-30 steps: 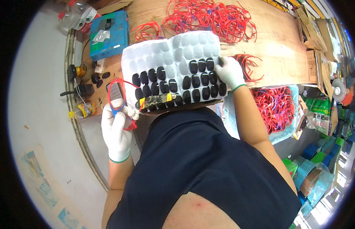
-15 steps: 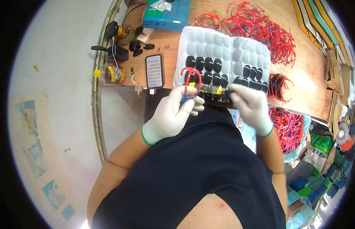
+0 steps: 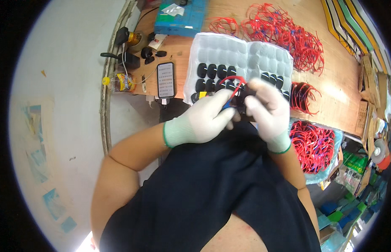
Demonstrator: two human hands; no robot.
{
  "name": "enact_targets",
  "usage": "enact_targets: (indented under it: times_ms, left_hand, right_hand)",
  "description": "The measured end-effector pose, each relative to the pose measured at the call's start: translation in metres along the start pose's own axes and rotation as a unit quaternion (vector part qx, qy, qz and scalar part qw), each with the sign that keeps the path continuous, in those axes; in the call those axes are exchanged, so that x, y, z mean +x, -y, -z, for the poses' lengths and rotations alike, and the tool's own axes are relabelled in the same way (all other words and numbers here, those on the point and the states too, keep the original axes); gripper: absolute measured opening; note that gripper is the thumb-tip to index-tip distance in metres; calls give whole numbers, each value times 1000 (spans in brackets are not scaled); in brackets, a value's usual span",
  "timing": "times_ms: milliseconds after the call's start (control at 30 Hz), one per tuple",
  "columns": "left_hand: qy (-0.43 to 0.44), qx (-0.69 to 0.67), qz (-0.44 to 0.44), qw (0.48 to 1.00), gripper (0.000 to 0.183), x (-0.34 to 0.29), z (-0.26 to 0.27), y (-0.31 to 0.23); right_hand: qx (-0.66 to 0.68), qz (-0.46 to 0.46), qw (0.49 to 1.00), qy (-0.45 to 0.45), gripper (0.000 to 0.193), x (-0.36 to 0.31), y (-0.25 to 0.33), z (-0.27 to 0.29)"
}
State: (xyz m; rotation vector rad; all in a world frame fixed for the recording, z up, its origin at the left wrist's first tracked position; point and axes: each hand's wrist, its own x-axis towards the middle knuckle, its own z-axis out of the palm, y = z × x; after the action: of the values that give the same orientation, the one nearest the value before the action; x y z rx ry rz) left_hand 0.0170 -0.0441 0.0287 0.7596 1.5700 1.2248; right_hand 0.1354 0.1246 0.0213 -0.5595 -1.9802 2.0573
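Both my hands wear white knitted gloves and meet over the near edge of a pale moulded lens tray (image 3: 223,45). Pinched in my left hand (image 3: 206,118) is a red eyeglass frame (image 3: 234,78) with a blue part, its red loop reaching toward the right fingers. My right hand (image 3: 269,110) is closed, thumb and forefinger pressed on a dark piece at the frame that looks like a black lens (image 3: 247,90); the fingers partly cover it. Rows of black lenses (image 3: 212,70) lie in the tray's near cells, on both halves.
A large heap of red frames (image 3: 284,33) lies at the back. More frames with dark lenses (image 3: 304,97) stand right of the tray, and a bag of red frames (image 3: 313,147) sits below. Left are a phone (image 3: 165,80), a plastic bottle (image 3: 122,82) and a blue box (image 3: 180,19).
My right hand has come left from the tray's right part to the frame. My left hand has moved right, and the red frame has tilted toward the right hand.
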Motion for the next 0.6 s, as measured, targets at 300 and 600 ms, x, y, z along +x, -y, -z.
enact_targets:
  times_ms: [300, 600]
  left_hand:
    - [-12, 58, 5, 998, 24, 38, -46, -11]
    - [7, 6, -70, 997, 22, 30, -41, -6]
  right_hand:
    - [-105, -65, 987, 105, 29, 17, 26, 82]
    - [344, -184, 902, 184, 37, 7, -37, 67]
